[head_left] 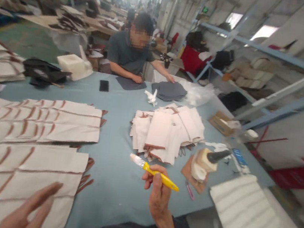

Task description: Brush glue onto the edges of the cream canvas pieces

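In my right hand (159, 191) is a yellow-handled paintbrush (163, 179), its whitish bristles pointing left over the blue-green tabletop. My left hand (30, 210) is at the lower left with fingers stretched out, over or touching overlapping cream fabric pieces (55, 166) with brown edges; I cannot tell whether it touches them. Behind these, another overlapping row of cream pieces (79, 118) spreads across the table. A loose pile of cream pieces with brown trim (161, 128) lies beyond the brush. To the right, a glue-smeared container with a dark nozzle (201, 163) stands on a brown board (186, 168).
Across the table (115, 131) a co-worker (131, 50) handles dark grey pieces (169, 90). A phone (104, 86), a crumpled white scrap (151, 97), a cardboard box (221, 123) and a pink pen-like tool (190, 191) lie about. A white ribbed cushion (253, 217) is at right.
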`<state>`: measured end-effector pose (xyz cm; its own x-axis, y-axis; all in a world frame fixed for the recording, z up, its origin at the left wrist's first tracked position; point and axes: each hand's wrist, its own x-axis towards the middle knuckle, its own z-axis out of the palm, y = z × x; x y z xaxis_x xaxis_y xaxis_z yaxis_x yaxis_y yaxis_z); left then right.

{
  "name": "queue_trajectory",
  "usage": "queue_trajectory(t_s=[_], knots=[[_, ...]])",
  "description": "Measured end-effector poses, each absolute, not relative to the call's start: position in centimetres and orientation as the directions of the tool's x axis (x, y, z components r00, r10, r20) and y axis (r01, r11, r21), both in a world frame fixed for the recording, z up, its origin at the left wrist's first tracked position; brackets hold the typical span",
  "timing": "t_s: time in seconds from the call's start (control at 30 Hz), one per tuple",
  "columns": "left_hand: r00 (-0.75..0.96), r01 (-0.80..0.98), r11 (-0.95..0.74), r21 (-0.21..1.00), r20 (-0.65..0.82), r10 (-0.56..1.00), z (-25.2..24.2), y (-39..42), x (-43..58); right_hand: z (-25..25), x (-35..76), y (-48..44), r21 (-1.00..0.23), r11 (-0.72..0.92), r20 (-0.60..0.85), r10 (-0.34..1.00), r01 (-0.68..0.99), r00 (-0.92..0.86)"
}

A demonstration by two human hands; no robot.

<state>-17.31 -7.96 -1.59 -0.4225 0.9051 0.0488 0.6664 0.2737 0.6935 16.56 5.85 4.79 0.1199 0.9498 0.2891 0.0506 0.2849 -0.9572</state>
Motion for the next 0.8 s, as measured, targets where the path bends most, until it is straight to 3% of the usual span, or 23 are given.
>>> queue_trajectory(t_s=[0.07,0.13,0.3,0.43,0.63,0.8], knots=[[-0.247,0.403,0.227,0.886,-0.133,0.96,-1.2,-2.5,-10.8,5.1,18.8,6.2,-0.95,0.304,0.311,0.933,0.066,0.182],[-0.086,0.249,0.218,0.944,-0.203,0.975,-0.8,3.1,-4.8,5.7,21.3,6.4,-0.942,0.324,0.335,0.901,0.086,0.274],[-0.046,0.392,0.122,0.912,-0.114,0.992,-1.4,16.3,4.2,6.8,27.8,5.6,-0.943,0.287,0.332,0.792,0.168,0.513],[-0.056,0.567,0.07,0.82,-0.046,0.997,-1.5,23.5,8.8,6.3,31.4,3.8,-0.961,0.195,0.276,0.692,0.195,0.668],[-0.091,0.725,0.052,0.687,0.02,0.996,-1.3,26.4,15.6,5.6,33.1,2.6,-0.982,0.116,0.187,0.594,0.147,0.782],[-0.145,0.659,0.124,0.742,-0.036,0.989,-1.9,27.3,14.4,5.3,32.8,3.1,-0.985,0.12,0.172,0.633,0.123,0.755]])
